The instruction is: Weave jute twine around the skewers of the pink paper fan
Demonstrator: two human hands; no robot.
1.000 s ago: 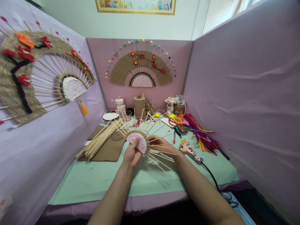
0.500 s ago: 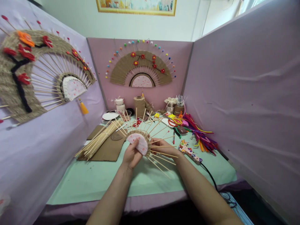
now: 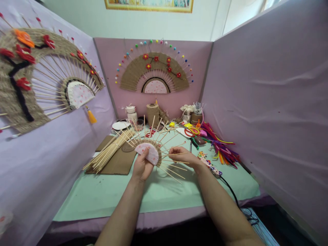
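Observation:
My left hand grips a half-round fan base by its flat edge, thumb on the pink-patterned face. Twine is wound along its curved rim, and thin bamboo sticks fan outward from it. To the right, my right hand is closed among the sticks on that side, fingertips pressed together a little away from the rim. What these fingers pinch, if anything, is too small to make out. A faint thin loop shows below the fan base.
Left lies a bundle of bamboo sticks on cardboard. A patterned glue gun with a black cord is right of my hand, near colourful pipe cleaners. A twine spool stands behind. Finished fans hang on the partitions.
My right hand has pulled back from the twine-wrapped rim, moving to the right and slightly up. My left hand and the fan base have shifted a little left and up.

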